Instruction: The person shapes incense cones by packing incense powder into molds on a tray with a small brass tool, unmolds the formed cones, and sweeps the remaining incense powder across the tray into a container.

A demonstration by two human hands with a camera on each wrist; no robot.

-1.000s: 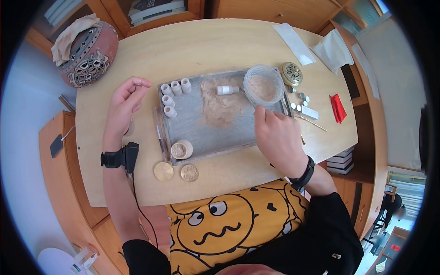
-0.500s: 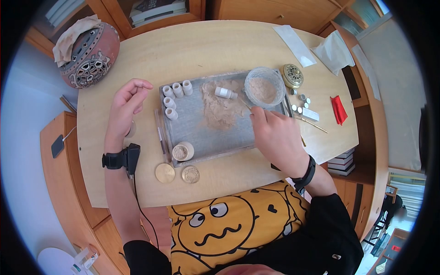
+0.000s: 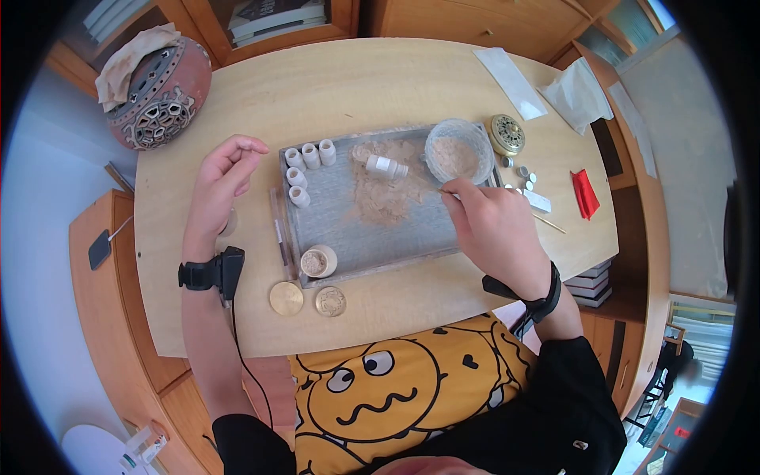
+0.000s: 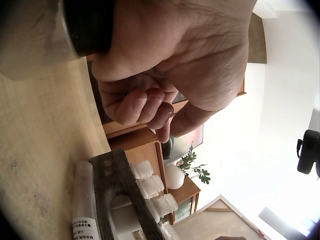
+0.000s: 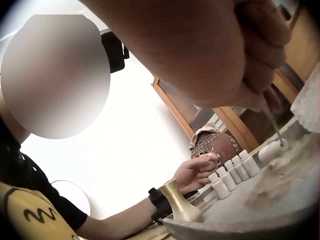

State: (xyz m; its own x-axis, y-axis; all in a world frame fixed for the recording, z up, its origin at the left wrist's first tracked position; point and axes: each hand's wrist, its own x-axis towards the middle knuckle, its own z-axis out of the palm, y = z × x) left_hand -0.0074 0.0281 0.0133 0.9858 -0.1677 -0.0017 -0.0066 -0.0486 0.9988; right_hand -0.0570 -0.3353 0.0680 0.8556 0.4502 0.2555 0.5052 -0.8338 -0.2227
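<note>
My right hand [image 3: 505, 233] pinches a thin tool [image 5: 272, 122] between thumb and fingers. The tool's tip is at the mouth of a small white-labelled bottle [image 3: 383, 165], which lies on its side on pale brown powder [image 3: 380, 202] in a grey tray [image 3: 364, 261]. A clear bowl of powder [image 3: 457, 154] stands at the tray's back right. Left of the tray, my left hand [image 3: 222, 186] stays raised over the table with fingers loosely curled and nothing seen in them; the left wrist view shows the same hand [image 4: 175, 65].
Several small white bottles [image 3: 298, 196] stand at the tray's left side, with a wider jar [image 3: 319, 261] at its front-left corner. Two gold discs [image 3: 286, 298] lie before it. A brass censer [image 3: 507, 134], small caps and a red pouch [image 3: 585, 195] are at right.
My right hand has shifted a little to the right and turned. The lying bottle has swung so its mouth points lower right, and its body sits slightly further left. My left hand has hardly moved.
</note>
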